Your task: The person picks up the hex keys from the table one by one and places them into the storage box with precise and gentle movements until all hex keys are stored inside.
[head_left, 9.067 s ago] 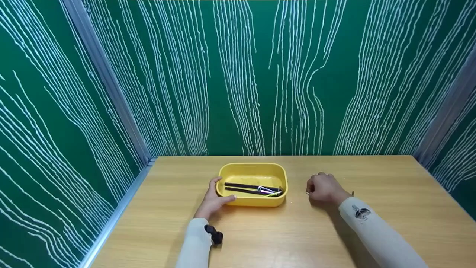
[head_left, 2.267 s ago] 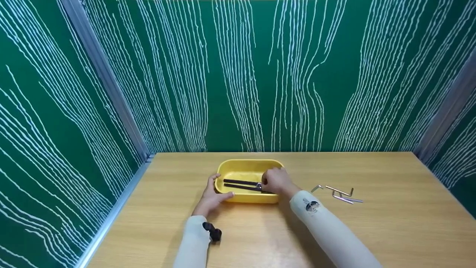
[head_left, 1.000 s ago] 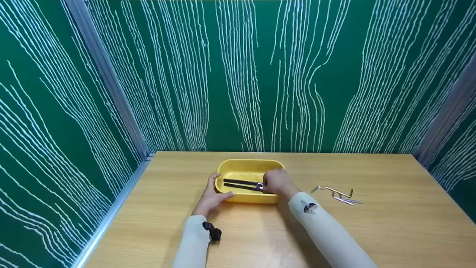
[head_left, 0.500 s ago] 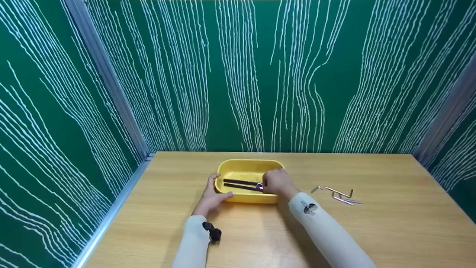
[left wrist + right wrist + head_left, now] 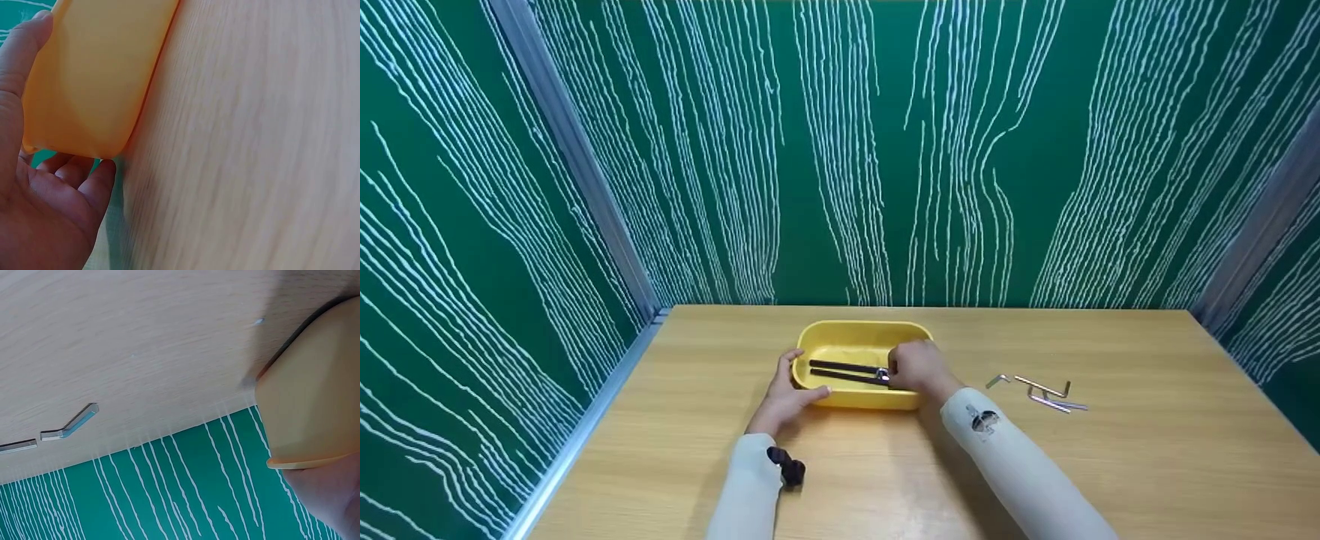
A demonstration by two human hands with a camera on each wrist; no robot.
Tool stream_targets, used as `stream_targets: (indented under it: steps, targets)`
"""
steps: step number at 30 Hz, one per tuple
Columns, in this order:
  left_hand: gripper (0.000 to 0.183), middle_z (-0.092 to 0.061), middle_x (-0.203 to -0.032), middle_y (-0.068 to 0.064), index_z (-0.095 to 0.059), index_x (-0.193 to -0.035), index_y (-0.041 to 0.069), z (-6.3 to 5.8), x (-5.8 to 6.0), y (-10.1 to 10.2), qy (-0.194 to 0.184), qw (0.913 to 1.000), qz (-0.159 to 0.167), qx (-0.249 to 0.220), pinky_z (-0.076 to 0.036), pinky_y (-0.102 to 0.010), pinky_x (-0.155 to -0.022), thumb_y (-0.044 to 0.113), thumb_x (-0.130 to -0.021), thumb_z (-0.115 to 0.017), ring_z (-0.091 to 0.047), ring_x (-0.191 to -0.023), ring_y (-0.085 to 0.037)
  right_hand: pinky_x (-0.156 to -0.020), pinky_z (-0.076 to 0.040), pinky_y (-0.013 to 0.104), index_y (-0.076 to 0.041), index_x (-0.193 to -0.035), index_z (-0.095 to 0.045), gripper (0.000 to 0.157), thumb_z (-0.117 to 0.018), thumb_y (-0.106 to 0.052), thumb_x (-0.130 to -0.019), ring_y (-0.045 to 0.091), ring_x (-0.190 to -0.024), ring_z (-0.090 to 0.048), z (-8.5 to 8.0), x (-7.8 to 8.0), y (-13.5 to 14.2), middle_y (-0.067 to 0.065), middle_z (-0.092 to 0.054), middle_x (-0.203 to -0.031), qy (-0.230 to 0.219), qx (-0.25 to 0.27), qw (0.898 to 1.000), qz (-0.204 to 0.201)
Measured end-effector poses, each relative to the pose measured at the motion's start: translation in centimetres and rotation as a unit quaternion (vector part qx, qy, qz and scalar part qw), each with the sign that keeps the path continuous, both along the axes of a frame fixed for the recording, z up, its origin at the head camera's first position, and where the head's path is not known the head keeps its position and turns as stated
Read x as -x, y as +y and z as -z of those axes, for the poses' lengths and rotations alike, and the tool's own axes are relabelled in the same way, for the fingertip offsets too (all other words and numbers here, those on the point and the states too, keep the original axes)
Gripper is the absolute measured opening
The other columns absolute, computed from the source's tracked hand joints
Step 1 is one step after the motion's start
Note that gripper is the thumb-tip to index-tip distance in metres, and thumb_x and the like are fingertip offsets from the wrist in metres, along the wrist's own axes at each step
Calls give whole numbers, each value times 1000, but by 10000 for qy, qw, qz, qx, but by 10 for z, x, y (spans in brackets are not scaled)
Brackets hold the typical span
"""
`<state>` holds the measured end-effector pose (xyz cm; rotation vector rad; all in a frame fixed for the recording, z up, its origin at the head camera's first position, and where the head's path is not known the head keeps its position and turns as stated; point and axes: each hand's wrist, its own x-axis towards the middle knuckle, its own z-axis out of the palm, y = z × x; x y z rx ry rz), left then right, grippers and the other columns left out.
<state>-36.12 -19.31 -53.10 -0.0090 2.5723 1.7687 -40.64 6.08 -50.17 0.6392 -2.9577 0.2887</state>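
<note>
A yellow plastic bin (image 5: 859, 400) stands on the table. My left hand (image 5: 781, 394) grips its left end, thumb over the front rim and fingers round the end wall; the left wrist view shows the fingertips at the bin's corner. Inside the bin lies a pair of pliers (image 5: 847, 367), its two long black handles pointing left and its metal joint beside my right hand (image 5: 921, 367). That hand reaches down into the bin's right end, knuckles up, its fingertips hidden. I cannot tell what it holds. The right wrist view shows only part of this hand above the bin's rim.
Several L-shaped hex keys lie on the wooden table (image 5: 1147, 450) right of the bin: a small hex key (image 5: 996, 380) by itself, and a longer hex key (image 5: 1039, 385) among the others. A green wall (image 5: 1057, 187) with white wavy lines rises behind the table.
Since the oldest frame, my right hand has moved left from the table into the bin, and hex keys now show on the table. Over the last second both hands have stayed put.
</note>
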Motion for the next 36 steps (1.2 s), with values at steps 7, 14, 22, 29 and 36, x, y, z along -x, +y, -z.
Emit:
stream_targets:
  steps: [7,14,22,29,36]
  targets:
    - [91,-33,-137,-7,-28,-127,33,-2,-1,3,34,10000,-33,25,-22,-39,-104,38,-53,-81,-32,-124,-20,-56,-33,31,-21,-59,-57,16,-61,-30,-71,15,-54,-44,1,2,3,-7,-49,-51,187,137,9997,-49]
    - [91,-31,-138,-6,-28,-126,35,-2,0,1,-44,10000,-51,52,-21,-39,-105,41,-52,-81,-30,-125,-20,-56,-39,32,-21,-68,-62,12,-60,-32,-73,13,-57,-48,1,3,4,-9,-53,-58,410,232,9987,-210]
    - [91,-31,-138,-7,-28,-127,34,0,-1,2,-22,9999,-31,113,-20,-42,-104,41,-53,-80,-30,-125,-22,-61,-40,33,-21,-78,-64,16,-58,-34,-72,14,-62,-49,1,2,4,-9,-53,-61,195,159,9995,-188]
    - [94,-32,-137,-10,-27,-129,29,2,-3,2,78,9999,88,17,-24,-40,-102,39,-53,-81,-32,-124,-24,-63,-41,33,-23,-84,-65,20,-60,-34,-69,15,-71,-51,0,1,5,-8,-57,-70,46,304,9994,-141]
    - [92,-34,-136,-12,-28,-127,30,-1,-1,0,168,9998,94,1,-26,-38,-101,39,-53,-81,-34,-123,-24,-70,-42,33,-22,-87,-64,21,-63,-35,-70,14,-75,-50,-6,1,4,-6,-59,-79,-246,761,9967,-109]
